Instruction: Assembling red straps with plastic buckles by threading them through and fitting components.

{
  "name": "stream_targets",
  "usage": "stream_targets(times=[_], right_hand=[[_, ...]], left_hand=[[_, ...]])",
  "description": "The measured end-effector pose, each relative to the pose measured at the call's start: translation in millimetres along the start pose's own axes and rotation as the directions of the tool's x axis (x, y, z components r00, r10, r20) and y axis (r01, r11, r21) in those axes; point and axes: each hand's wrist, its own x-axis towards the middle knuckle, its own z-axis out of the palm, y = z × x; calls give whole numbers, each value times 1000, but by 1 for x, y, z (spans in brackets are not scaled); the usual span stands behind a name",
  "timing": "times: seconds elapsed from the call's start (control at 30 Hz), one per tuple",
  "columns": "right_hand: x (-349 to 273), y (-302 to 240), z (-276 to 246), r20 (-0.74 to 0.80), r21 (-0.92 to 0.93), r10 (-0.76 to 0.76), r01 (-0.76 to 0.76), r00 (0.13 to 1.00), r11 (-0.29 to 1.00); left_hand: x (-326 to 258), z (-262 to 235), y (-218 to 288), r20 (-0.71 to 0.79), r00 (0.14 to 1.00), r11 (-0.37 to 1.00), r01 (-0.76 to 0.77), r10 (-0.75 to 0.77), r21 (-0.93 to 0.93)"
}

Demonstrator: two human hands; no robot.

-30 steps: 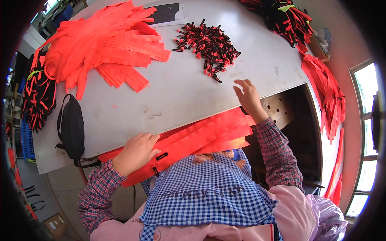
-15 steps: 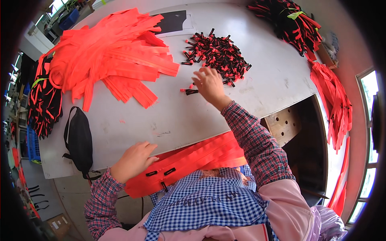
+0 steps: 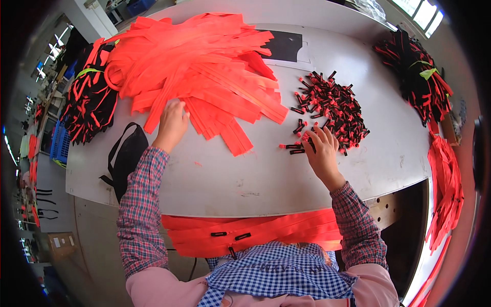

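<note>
My left hand [image 3: 173, 127] lies at the near edge of a big heap of bright red zipper tapes [image 3: 204, 77], with its fingers bent over them and the thumb apart. My right hand [image 3: 325, 156] hovers over the near left edge of a pile of small black-and-red zipper sliders [image 3: 340, 110]; its fingers are spread and curved, and I see nothing held in them. A few loose sliders [image 3: 294, 149] lie beside its fingertips. Across my lap, more red zipper tapes [image 3: 286, 227] are spread, with several black sliders [image 3: 242, 236] on them.
A black pouch with a strap [image 3: 130, 158] lies by my left forearm. Tied black-and-red bundles [image 3: 92, 110] sit at the table's left and far right. A dark flat panel [image 3: 281, 46] lies behind the sliders. Red strips [image 3: 444, 189] hang off the right edge.
My left hand has moved from the table's front edge up to the red tape heap. My right hand stays by the sliders. The view has turned left.
</note>
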Motion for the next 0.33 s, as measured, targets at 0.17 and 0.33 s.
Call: stream_targets(times=[0.17, 0.33], right_hand=[[-22, -23, -17, 8, 112, -54, 53, 999, 992], [-39, -25, -25, 75, 210, -21, 5, 997, 978]], left_hand=[[64, 30, -90, -16, 858, 855, 513, -514, 75], [48, 76, -159, 297, 822, 870, 427, -487, 244]])
